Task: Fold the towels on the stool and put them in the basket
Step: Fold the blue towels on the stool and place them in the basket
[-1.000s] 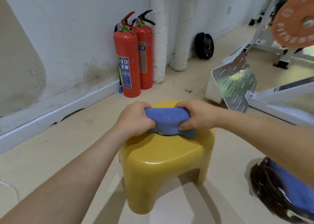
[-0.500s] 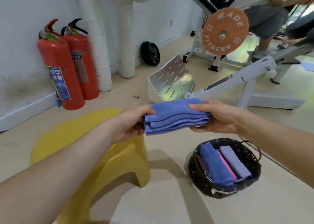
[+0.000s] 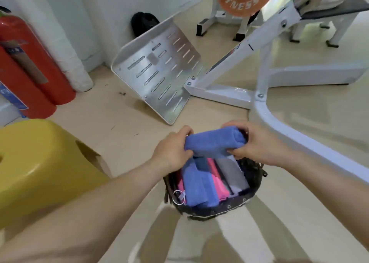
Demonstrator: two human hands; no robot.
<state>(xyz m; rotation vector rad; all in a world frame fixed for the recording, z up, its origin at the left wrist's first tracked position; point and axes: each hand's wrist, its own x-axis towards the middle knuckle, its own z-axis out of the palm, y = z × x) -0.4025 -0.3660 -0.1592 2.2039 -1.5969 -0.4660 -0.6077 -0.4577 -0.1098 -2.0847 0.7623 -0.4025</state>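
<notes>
- You have carried the folded blue towel [image 3: 214,143] off the yellow stool [image 3: 40,163]: 1 second ago it lay on the seat under both hands, half a second ago it was in the air, and now it hangs over the far half of the dark woven basket [image 3: 215,212].
- Your left hand [image 3: 171,151] grips the towel's left end, fingers curled over the top and thumb tucked beneath.
- Your right hand [image 3: 257,145] pinches the right end, where the rolled fold shows, with its fingers wrapped round it.
- The towel is level, still folded, and above the rim. I cannot tell whether it already touches the towels below.
- The basket already holds 3 folded colours side by side: a blue towel [image 3: 195,185] at the left, a pink towel [image 3: 218,185] in the middle and a grey towel [image 3: 233,173] at the right.
- I judge that folding is done for this towel and only the setting-down remains. The basket looks nearly full, so you likely need to lay it across the top of the others or press it in at the far end.
- The risk is that the fold springs open as you let go, so release both ends together.
- No other towel shows on the part of the stool in view, and the rest of it is out of frame.
</notes>
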